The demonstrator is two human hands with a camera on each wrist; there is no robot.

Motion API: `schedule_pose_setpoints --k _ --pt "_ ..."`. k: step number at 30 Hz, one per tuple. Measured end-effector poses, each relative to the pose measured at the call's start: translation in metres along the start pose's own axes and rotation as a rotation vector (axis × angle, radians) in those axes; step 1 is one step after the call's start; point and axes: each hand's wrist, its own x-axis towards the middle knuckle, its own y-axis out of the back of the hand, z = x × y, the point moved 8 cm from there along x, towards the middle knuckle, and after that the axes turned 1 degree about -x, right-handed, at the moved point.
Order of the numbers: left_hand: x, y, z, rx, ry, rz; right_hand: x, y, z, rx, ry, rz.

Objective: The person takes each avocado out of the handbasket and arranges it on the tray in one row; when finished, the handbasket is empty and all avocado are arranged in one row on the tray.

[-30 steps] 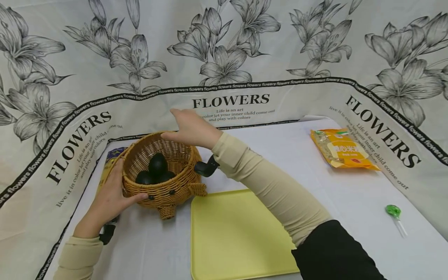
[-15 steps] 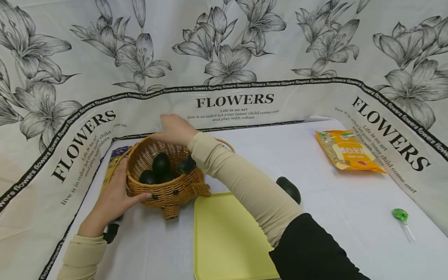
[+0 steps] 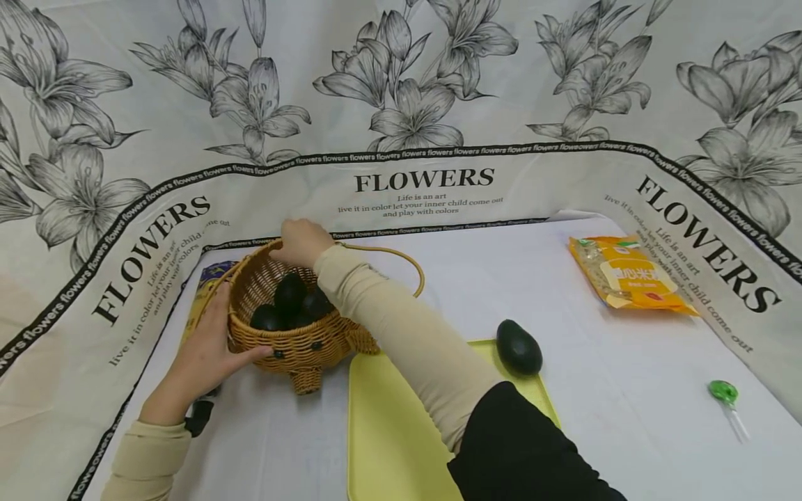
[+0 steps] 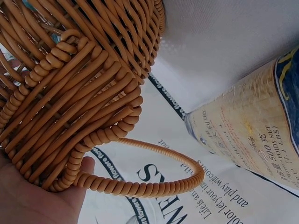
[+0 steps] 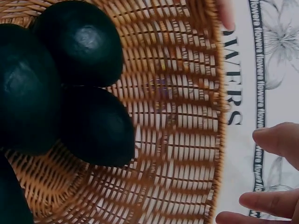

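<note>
A wicker basket (image 3: 263, 339) with an animal face holds several dark green avocados (image 3: 290, 293). My left hand (image 3: 200, 351) holds its left side, with the thumb on the front and the fingers along the side. A woven ear (image 4: 79, 112) of the basket fills much of the left wrist view, over the palm. At the back rim is my right hand (image 3: 303, 243); the right wrist view shows its spread fingers (image 5: 273, 140) just beyond the rim. Behind the right forearm, the thin looped handle (image 3: 413, 264) sticks out to the right.
A yellow tray (image 3: 388, 438) lies partly under my right forearm, with one avocado (image 3: 519, 348) at its far right corner. An orange packet (image 3: 633, 275) and a green lollipop (image 3: 725, 393) lie on the right. Left of the basket is a yellowish 500 g package (image 4: 247, 126).
My right hand has moved left and slightly down at the basket's back rim. The handle and the avocado at the tray have come out from behind the arm. The left hand keeps its hold.
</note>
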Motion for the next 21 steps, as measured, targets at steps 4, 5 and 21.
schedule_pose_setpoints --k 4,5,21 --pt "0.0 0.0 -0.001 0.002 0.009 -0.014 0.005 -0.009 -0.001 -0.006 0.0 -0.02" --pt "0.0 -0.001 -0.001 0.002 0.011 -0.017 0.006 -0.011 -0.001 -0.011 0.002 -0.025" --pt "0.002 0.0 -0.003 0.017 0.003 -0.003 0.025 -0.047 0.005 -0.051 -0.065 -0.065"
